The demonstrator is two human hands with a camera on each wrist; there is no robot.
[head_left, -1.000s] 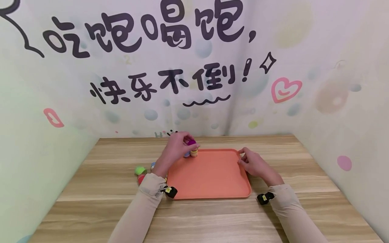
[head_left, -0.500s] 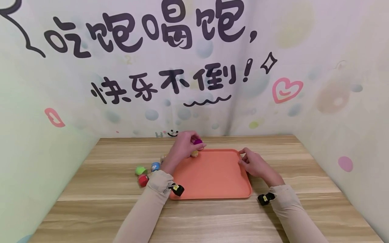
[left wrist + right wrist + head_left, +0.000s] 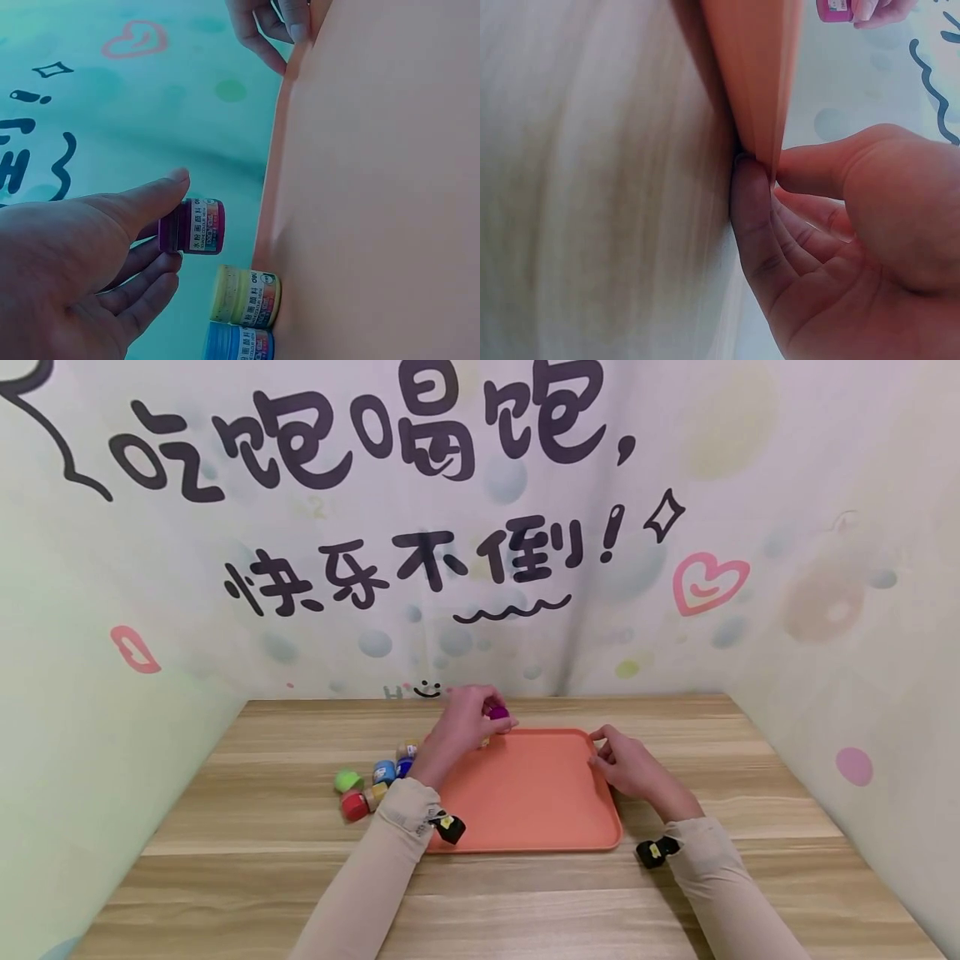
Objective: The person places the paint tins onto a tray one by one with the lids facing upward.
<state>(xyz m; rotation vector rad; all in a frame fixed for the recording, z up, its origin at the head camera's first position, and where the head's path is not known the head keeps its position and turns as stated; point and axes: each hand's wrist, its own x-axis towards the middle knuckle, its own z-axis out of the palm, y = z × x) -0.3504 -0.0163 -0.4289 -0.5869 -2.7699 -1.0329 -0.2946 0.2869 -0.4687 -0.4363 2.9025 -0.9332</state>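
My left hand (image 3: 467, 722) pinches a small purple paint jar (image 3: 202, 226) by its lid, between thumb and fingertips. The jar hangs near the back rim of an orange tray (image 3: 540, 793), apart from the tray's surface in the left wrist view. A yellow paint jar (image 3: 247, 296) and a blue paint jar (image 3: 238, 343) stand side by side on the tray along that rim; my left hand mostly covers them in the head view. At the tray's back right, my right hand (image 3: 630, 766) grips the rim, thumb on one side and fingers on the other, as the right wrist view shows.
Left of the tray, several more paint jars lie loosely on the wooden table (image 3: 247, 860), among them a green jar (image 3: 347, 779), a red jar (image 3: 354, 806) and a light blue jar (image 3: 384, 772). A printed wall sheet (image 3: 375, 510) stands behind the table's back edge.
My left hand has moved right along the tray's back rim with the purple jar. More of the loose jars on the left have come into sight. My right hand has stayed on the rim.
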